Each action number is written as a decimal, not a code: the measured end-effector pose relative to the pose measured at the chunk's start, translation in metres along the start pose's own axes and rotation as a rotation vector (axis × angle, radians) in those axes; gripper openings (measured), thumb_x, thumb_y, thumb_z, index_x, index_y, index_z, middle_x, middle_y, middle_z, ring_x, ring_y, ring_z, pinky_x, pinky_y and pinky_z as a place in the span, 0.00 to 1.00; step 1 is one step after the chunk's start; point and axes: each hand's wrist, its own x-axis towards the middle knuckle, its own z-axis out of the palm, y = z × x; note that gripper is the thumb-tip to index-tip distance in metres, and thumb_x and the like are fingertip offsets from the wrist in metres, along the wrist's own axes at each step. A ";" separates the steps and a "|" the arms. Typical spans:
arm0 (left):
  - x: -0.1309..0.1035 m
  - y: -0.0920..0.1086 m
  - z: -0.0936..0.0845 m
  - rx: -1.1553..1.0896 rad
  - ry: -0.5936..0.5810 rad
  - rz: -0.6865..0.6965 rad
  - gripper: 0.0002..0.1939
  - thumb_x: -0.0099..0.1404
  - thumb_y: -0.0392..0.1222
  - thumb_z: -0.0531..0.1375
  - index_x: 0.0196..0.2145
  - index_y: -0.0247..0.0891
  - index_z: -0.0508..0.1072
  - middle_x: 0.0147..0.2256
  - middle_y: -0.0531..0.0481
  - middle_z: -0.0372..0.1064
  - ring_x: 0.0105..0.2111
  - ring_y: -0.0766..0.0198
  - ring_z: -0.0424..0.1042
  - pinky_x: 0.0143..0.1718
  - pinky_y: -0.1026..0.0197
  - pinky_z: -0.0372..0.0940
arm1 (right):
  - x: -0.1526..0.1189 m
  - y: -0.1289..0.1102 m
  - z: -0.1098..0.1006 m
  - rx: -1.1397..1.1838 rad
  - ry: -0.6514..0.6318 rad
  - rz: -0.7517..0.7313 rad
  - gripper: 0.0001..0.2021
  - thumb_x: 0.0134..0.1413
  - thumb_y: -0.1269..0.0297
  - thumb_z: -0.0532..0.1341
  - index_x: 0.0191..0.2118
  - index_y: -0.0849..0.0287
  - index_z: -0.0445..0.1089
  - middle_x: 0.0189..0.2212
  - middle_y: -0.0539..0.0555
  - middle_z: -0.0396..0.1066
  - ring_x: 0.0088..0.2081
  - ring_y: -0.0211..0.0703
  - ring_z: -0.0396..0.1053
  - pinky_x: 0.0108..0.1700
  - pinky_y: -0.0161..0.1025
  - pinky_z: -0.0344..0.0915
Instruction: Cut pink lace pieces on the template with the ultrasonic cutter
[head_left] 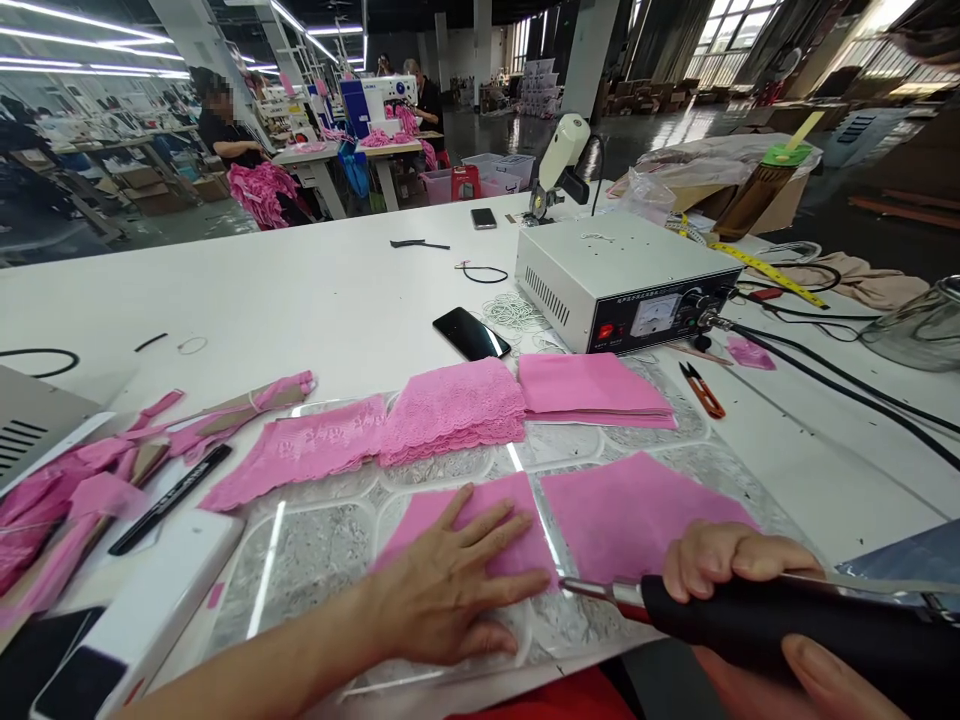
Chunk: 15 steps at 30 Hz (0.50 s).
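Observation:
My left hand (457, 575) lies flat with fingers spread on a pink fabric piece (517, 500), pressing it onto the clear-patterned grey mat (315, 550). My right hand (739, 570) is wrapped round the thick black handle of a handheld ultrasonic cutter (750, 620). Its metal tip points left and sits at the lower right edge of that piece, close to my left fingertips. Just right of it lies a second pink fabric piece (637, 510). Behind them are a stack of pink lace pieces (457, 405) and a stack of plain pink pieces (592, 385).
A grey control box (630, 270) with cables stands behind, near a black phone (471, 332). Orange thread snips (703, 390) lie at the right. On the left are a black marker (171, 498), a white box (142, 610) and pink fabric strips (82, 480). Other people work far back.

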 end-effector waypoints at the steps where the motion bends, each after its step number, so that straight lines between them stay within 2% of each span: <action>1: 0.000 0.000 0.000 0.000 0.005 0.000 0.30 0.70 0.60 0.54 0.65 0.50 0.58 0.67 0.39 0.49 0.66 0.44 0.51 0.65 0.33 0.36 | -0.001 0.001 0.000 0.004 0.011 0.008 0.09 0.52 0.57 0.61 0.38 0.52 0.69 0.29 0.53 0.61 0.31 0.45 0.64 0.30 0.44 0.69; 10: 0.002 0.002 0.000 0.034 -0.060 -0.006 0.31 0.70 0.61 0.53 0.65 0.50 0.57 0.67 0.35 0.49 0.67 0.44 0.49 0.65 0.32 0.37 | -0.007 0.002 -0.005 -0.042 -0.009 0.046 0.07 0.54 0.57 0.62 0.37 0.51 0.69 0.30 0.53 0.60 0.33 0.47 0.63 0.31 0.48 0.72; 15: 0.002 0.001 0.001 0.009 -0.019 -0.006 0.30 0.70 0.61 0.54 0.65 0.49 0.59 0.67 0.36 0.50 0.67 0.44 0.50 0.65 0.33 0.36 | -0.006 0.002 -0.004 -0.061 -0.022 0.037 0.06 0.55 0.58 0.62 0.36 0.52 0.69 0.30 0.54 0.61 0.33 0.47 0.64 0.32 0.49 0.72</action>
